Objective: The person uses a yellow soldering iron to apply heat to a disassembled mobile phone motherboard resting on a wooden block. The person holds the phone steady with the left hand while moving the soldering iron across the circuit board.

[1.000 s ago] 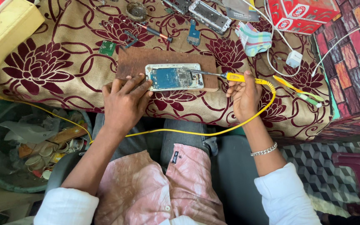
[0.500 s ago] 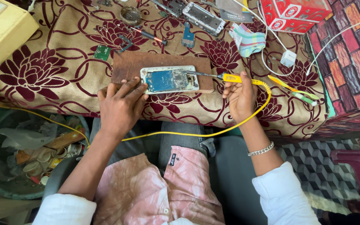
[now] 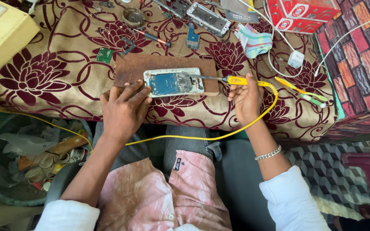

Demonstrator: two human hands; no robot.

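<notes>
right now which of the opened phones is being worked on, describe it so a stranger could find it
On the floral cloth sits a brown wooden board. The opened phone lies on that board, blue circuit board facing up, between the left hand and the yellow-handled tool in the right hand. The other opened phone lies on the cloth, untouched.

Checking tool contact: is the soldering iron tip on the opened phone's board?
Yes, the right hand holds the yellow soldering iron with its tip on the opened phone.
</notes>
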